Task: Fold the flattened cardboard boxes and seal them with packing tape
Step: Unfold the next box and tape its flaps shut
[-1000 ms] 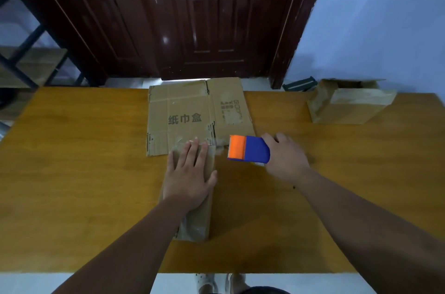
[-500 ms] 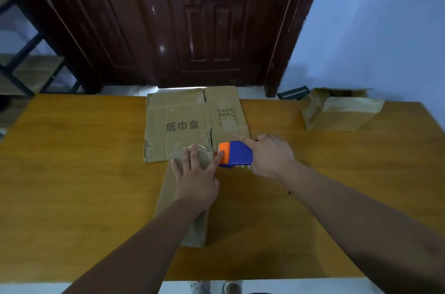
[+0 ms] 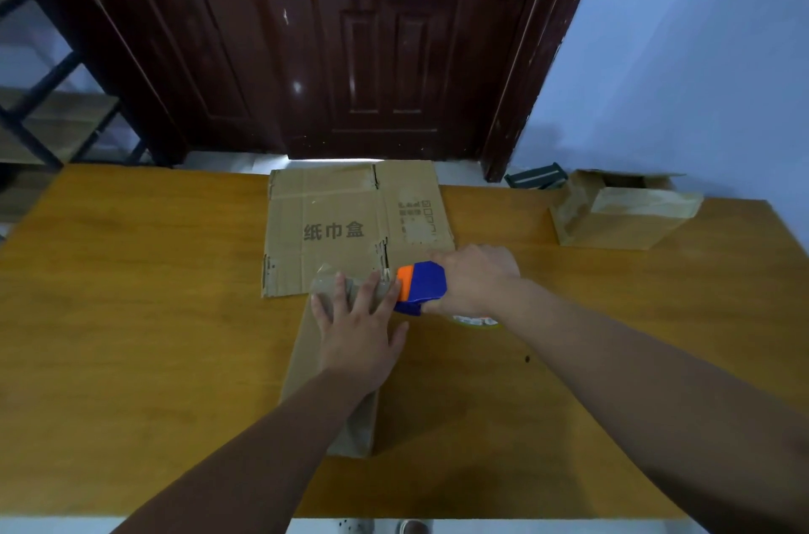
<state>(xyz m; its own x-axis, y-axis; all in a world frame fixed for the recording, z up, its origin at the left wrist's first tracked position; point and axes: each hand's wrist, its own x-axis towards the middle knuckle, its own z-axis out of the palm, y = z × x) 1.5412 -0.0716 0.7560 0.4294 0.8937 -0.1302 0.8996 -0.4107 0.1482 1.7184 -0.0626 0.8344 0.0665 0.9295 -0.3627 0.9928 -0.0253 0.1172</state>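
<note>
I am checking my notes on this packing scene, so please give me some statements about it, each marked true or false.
1. The left hand lies flat on the narrow folded box. True.
2. The right hand grips a blue and orange tape dispenser. True.
3. The flattened printed cardboard lies at the near edge of the table. False: it lies at the far edge, towards the door.
4. The box at the far right is sealed shut. False: its top stands open.
</note>
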